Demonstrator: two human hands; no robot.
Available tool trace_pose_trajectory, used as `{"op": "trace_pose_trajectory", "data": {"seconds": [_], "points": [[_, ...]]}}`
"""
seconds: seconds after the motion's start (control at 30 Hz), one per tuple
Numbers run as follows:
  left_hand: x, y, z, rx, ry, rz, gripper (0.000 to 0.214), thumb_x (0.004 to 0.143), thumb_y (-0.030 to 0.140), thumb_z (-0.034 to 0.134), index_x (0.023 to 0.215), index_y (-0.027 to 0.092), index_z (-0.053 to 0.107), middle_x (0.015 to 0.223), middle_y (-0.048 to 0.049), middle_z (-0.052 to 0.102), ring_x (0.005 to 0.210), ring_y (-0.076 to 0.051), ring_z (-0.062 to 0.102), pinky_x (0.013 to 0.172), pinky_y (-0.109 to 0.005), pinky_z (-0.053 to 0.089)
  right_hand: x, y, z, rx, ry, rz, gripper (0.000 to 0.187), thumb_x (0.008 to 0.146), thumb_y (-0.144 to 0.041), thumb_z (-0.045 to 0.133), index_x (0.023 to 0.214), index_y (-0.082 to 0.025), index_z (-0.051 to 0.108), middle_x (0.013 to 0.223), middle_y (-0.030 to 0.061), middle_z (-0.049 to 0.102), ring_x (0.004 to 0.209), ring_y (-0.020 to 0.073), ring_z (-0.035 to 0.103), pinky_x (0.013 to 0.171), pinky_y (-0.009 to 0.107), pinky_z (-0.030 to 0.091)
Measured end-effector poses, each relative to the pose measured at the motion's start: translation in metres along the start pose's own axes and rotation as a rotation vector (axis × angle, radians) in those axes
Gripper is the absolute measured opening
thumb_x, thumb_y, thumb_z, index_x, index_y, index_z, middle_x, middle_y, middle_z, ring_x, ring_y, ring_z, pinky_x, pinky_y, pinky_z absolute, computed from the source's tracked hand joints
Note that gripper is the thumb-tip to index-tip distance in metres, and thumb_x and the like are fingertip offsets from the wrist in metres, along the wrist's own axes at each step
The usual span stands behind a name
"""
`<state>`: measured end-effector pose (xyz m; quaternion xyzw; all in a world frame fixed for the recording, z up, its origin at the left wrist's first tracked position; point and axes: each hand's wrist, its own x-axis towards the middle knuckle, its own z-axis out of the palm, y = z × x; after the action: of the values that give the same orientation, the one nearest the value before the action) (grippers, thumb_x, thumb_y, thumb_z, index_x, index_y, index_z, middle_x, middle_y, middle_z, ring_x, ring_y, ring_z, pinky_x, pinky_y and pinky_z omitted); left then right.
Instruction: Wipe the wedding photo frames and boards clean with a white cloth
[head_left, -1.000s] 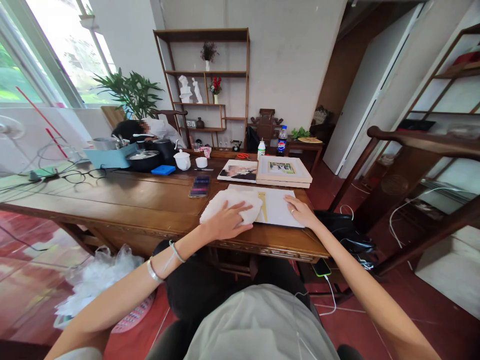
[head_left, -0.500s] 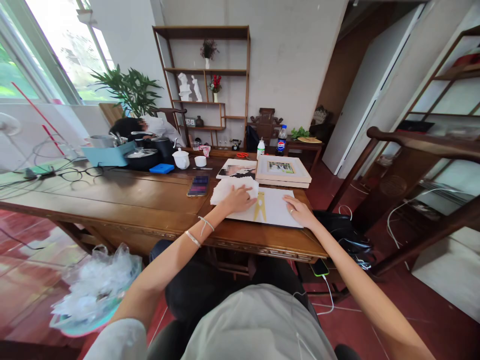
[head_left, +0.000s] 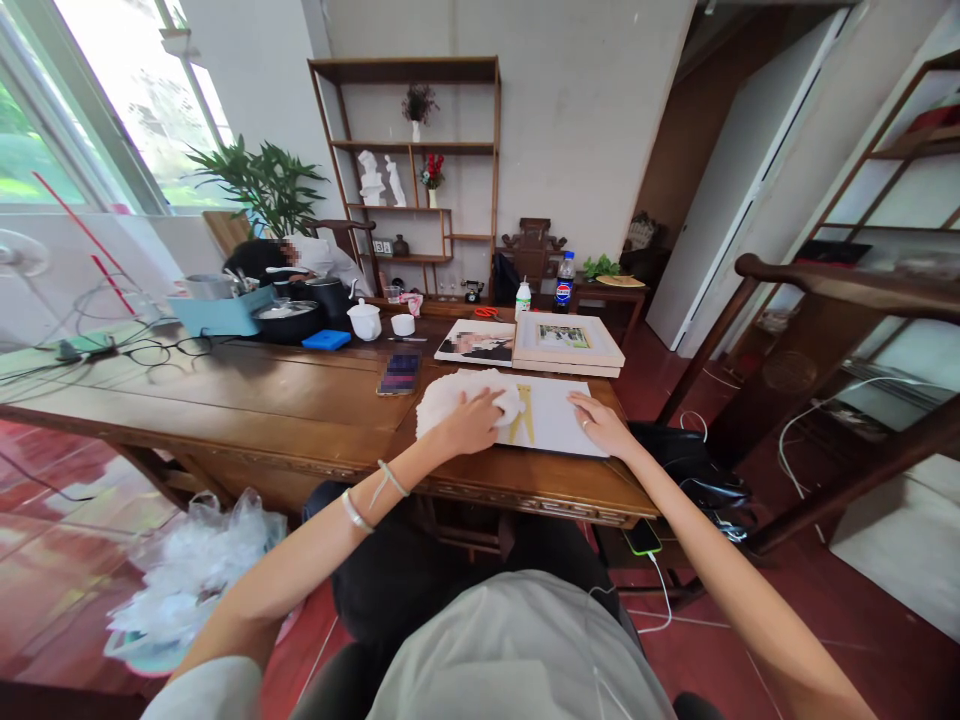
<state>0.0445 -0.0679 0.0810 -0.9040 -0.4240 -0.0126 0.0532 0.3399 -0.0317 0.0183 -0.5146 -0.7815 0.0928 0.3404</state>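
While the left hand [head_left: 471, 420] spreads over a white cloth [head_left: 439, 402] at the board's nine o'clock, whether its grip clamps the cloth I cannot tell; the right hand [head_left: 601, 424] lies at three, its grip relaxed, unclosed. The board [head_left: 562, 405] rests on a brown wooden counter [head_left: 322, 400], frames [head_left: 570, 338] at twelve, phone [head_left: 400, 374] at ten. Beyond stand a shelf [head_left: 420, 68] at eleven, a door [head_left: 720, 180] at one, above red floor tiles [head_left: 45, 530].

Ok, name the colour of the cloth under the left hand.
The cloth is white, in the head view.

Cloth [head_left: 442, 398] on board [head_left: 561, 415] — frames [head_left: 568, 338] behind
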Motion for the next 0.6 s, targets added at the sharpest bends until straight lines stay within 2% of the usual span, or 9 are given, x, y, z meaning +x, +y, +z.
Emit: {"op": "trace_pose_trajectory", "data": {"seconds": [0.13,0.23,0.33,0.47,0.53,0.6], "points": [[0.048,-0.005,0.006,-0.04,0.02,0.005,0.035,0.089,0.015,0.036,0.117,0.016,0.057,0.152,-0.0115,0.03,0.14,-0.03,0.025,0.106,-0.062,0.03,0.0,0.002,0.001,0.014,0.008,-0.016,0.037,0.083,-0.019,0.048,0.115,-0.02,0.066,0.131,0.0074,0.059,0.129,0.0241,0.048,0.113,0.046,0.032],[0.059,0.004,0.005,-0.008,0.023,0.03,0.033,0.089,0.015,0.038,0.114,0.015,0.06,0.15,-0.0131,0.034,0.138,-0.031,0.03,0.105,-0.062,0.031,0.0,0.003,0.001,0.03,0.017,-0.013,0.037,0.083,-0.018,0.048,0.114,-0.022,0.067,0.131,0.0063,0.06,0.128,0.0243,0.049,0.113,0.046,0.032],[0.04,0.022,0.0,0.043,0.013,0.058,0.035,0.089,0.013,0.037,0.114,0.015,0.062,0.15,-0.0129,0.035,0.136,-0.032,0.032,0.104,-0.059,0.035,0.0,0.002,0.001,0.013,0.008,-0.01,0.037,0.083,-0.018,0.047,0.115,-0.02,0.066,0.132,0.0076,0.059,0.129,0.0247,0.047,0.113,0.046,0.032],[-0.007,0.046,-0.005,0.101,0.04,0.133,0.034,0.089,0.016,0.038,0.113,0.015,0.063,0.148,-0.0118,0.039,0.137,-0.033,0.032,0.103,-0.056,0.038,0.0,0.0,0.001,0.003,0.003,-0.001,0.038,0.084,-0.018,0.046,0.116,-0.02,0.066,0.132,0.0073,0.058,0.13,0.0244,0.047,0.114,0.046,0.03],[-0.022,0.05,-0.006,0.094,0.056,0.152,0.032,0.088,0.017,0.04,0.11,0.016,0.064,0.149,-0.0094,0.038,0.137,-0.032,0.033,0.104,-0.053,0.038,0.0,0.0,0.0,0.012,0.003,0.0,0.038,0.083,-0.017,0.048,0.116,-0.021,0.066,0.132,0.0066,0.059,0.13,0.0242,0.047,0.114,0.046,0.03],[-0.023,0.042,-0.006,0.06,0.068,0.145,0.03,0.084,0.018,0.044,0.107,0.017,0.064,0.147,-0.0084,0.041,0.134,-0.03,0.037,0.104,-0.049,0.04,0.0,0.0,0.0,0.016,0.004,-0.001,0.038,0.083,-0.017,0.048,0.116,-0.021,0.066,0.132,0.0067,0.059,0.13,0.0244,0.047,0.114,0.046,0.03]]}}
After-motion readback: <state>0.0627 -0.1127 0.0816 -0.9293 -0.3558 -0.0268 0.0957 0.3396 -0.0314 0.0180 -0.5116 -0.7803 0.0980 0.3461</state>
